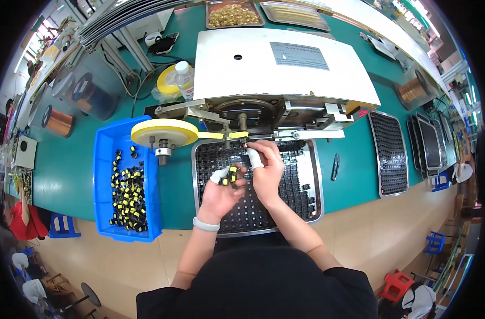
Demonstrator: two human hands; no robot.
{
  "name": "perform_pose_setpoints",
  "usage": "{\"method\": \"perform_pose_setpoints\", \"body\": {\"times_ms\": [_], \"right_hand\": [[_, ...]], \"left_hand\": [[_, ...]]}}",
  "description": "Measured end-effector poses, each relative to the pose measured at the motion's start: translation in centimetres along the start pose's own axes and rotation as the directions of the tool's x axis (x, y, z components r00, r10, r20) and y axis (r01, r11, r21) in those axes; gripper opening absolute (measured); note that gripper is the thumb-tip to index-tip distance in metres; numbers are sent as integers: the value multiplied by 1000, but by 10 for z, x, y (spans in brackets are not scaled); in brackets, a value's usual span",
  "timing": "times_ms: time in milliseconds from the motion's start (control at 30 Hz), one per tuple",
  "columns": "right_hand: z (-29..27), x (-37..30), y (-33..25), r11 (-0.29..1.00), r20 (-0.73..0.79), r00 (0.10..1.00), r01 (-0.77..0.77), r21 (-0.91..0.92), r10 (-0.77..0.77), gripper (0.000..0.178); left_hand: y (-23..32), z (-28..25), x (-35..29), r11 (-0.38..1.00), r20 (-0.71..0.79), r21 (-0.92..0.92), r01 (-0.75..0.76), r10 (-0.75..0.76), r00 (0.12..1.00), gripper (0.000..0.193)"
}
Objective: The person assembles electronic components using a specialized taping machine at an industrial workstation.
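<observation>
My left hand (217,201), palm up with curled fingers, holds a few small black coil bobbins (232,176) wrapped in yellow tape. A white cover is on its thumb. My right hand (268,178) reaches to the taping machine's (242,119) spindle, with thumb and fingers pinched together just below the end of the yellow tape (238,135); what they grip is too small to make out. The right thumb also has a white cover. Beneath both hands lies a metal tray (319,186) filled with rows of black parts.
A blue bin (100,183) at the left holds many yellow-taped coils. Above it, a yellow tape roll (165,131) sits on the machine's arm. Right of the tray are small snips (335,167) and another tray of black parts (390,154). A plastic bottle (185,80) stands behind.
</observation>
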State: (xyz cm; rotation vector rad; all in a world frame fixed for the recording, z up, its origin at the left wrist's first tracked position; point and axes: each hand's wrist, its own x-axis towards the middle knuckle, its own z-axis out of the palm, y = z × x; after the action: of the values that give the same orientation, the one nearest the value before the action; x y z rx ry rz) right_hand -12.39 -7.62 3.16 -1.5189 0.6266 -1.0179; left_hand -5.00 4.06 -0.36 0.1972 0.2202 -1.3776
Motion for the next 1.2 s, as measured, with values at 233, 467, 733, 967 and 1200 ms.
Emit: {"method": "perform_pose_setpoints", "body": {"times_ms": [233, 467, 733, 967, 1200], "right_hand": [[13, 1, 14, 988, -34, 989, 140, -66, -143, 17], [13, 9, 13, 997, -54, 998, -41, 67, 45, 16], [-52, -3, 18, 784, -38, 991, 77, -616, -127, 21], [-103, -8, 51, 366, -214, 974, -226, -903, 74, 20], [-103, -7, 67, 462, -183, 980, -197, -865, 75, 23]], "left_hand": [[12, -7, -12, 999, -30, 20, -37, 37, 999, 31], [8, -3, -6, 999, -113, 4, -47, 47, 993, 29], [20, -17, 9, 998, 56, -60, 28, -25, 998, 21], [23, 5, 25, 1000, -86, 8, 2, -1, 996, 19], [21, 13, 43, 989, -113, 145, -22, 39, 993, 26]]}}
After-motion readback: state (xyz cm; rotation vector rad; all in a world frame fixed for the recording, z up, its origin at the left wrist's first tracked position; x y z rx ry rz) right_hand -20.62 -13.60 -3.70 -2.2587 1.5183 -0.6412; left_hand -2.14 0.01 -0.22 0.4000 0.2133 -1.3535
